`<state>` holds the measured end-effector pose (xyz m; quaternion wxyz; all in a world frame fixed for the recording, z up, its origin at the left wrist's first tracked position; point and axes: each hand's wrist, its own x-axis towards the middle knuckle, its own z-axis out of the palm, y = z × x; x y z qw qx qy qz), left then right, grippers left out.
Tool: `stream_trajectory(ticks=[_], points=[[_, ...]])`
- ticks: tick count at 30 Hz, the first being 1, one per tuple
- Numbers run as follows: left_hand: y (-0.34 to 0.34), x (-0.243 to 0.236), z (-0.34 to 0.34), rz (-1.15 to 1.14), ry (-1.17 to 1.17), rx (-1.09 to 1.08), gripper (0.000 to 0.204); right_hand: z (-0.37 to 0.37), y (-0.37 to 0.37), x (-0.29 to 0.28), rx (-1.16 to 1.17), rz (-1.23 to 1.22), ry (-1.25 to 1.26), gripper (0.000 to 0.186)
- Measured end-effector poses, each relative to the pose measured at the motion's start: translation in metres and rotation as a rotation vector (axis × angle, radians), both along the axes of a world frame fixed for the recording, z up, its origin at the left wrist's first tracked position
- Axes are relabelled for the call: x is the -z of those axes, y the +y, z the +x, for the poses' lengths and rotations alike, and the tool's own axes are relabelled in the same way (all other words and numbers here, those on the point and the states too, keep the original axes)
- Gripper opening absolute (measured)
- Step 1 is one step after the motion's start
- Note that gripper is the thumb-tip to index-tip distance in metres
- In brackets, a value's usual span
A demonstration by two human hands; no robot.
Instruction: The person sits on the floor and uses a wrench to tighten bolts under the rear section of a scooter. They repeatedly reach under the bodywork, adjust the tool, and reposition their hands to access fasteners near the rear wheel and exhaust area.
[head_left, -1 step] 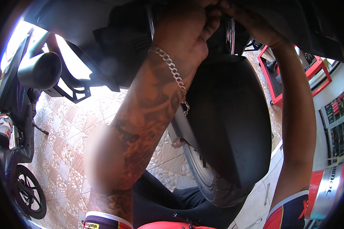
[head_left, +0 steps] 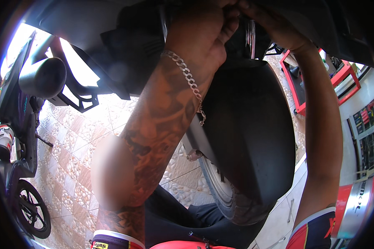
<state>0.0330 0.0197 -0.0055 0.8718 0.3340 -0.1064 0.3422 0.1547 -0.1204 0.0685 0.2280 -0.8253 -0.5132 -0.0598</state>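
Observation:
Above the dark front mudguard of a motorcycle, both of my hands reach up under a black body panel. My left hand has its fingers curled; the fingertips, and whatever they grip, are lost in shadow at the top edge. From the right, my right hand stretches its fingers toward the left one, and the two nearly meet. Its thumb is hidden. A shiny fork tube stands between the hands and the mudguard. Below, the tyre shows under the mudguard.
Another motorcycle is parked at the left on the patterned tile floor. At the right stand a red-framed cart and a red and silver container. A wrench lies on the floor near the wheel.

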Motion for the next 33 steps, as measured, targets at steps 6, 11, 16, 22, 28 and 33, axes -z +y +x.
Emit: stream_trajectory(ticks=[6, 11, 16, 22, 28, 33], points=[[0.000, -0.003, 0.002, 0.047, 0.009, -0.016, 0.029, 0.035, 0.001, 0.057, -0.158, 0.492, -0.122, 0.032], [0.003, -0.002, -0.001, 0.090, 0.030, -0.026, 0.027, 0.023, 0.012, 0.071, -0.208, 0.719, -0.741, 0.033], [0.003, 0.000, -0.003, 0.166, 0.058, -0.039, 0.027, -0.015, 0.016, 0.048, -0.219, 0.873, -0.780, 0.025], [0.011, 0.014, -0.020, 1.188, 0.274, -0.733, 0.027, -0.062, -0.026, 0.046, -0.041, 0.697, 0.110, 0.026], [0.014, 0.014, -0.020, 0.557, 0.182, -0.217, 0.027, -0.080, -0.008, 0.038, 0.082, 0.747, 0.284, 0.028], [0.004, 0.012, -0.010, -0.079, 0.144, 0.093, 0.024, -0.071, 0.003, 0.041, 0.126, 0.692, 0.121, 0.043]])
